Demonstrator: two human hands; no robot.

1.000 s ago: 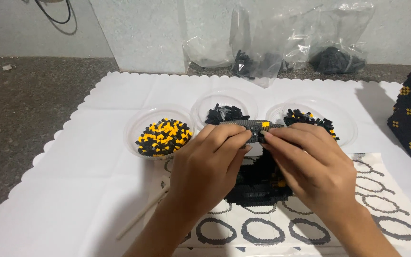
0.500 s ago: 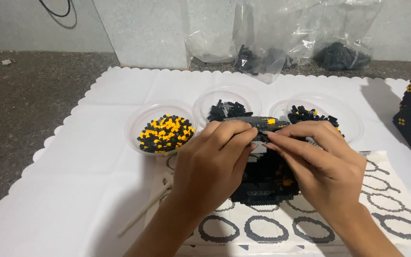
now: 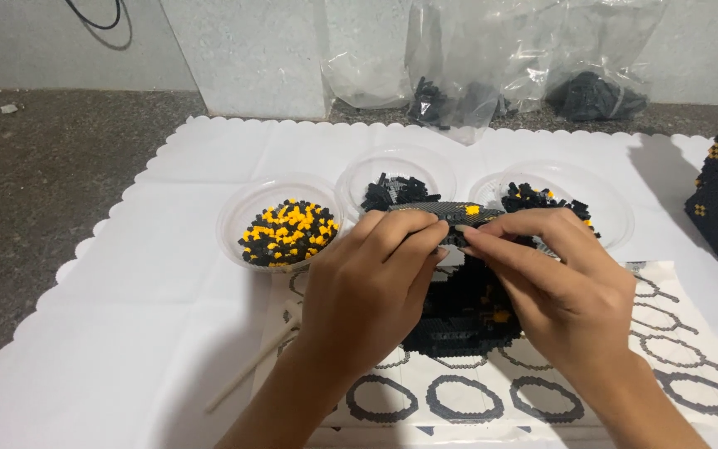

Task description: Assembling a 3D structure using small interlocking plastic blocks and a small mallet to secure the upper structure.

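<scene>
Between the pinching fingertips of the left hand (image 3: 367, 291) and right hand (image 3: 558, 291) sits the top of a largely built black brick model (image 3: 463, 312), while loose pieces still fill three clear bowls (image 3: 243, 218) just beyond the fingers.

You've got 3 clear bowls of beads (image 3: 286, 223), clear plastic bags (image 3: 492, 58) behind, white scalloped mat (image 3: 126, 333), printed ring sheet (image 3: 675, 349), pale stick (image 3: 251, 370), black cable (image 3: 97, 15).
</scene>
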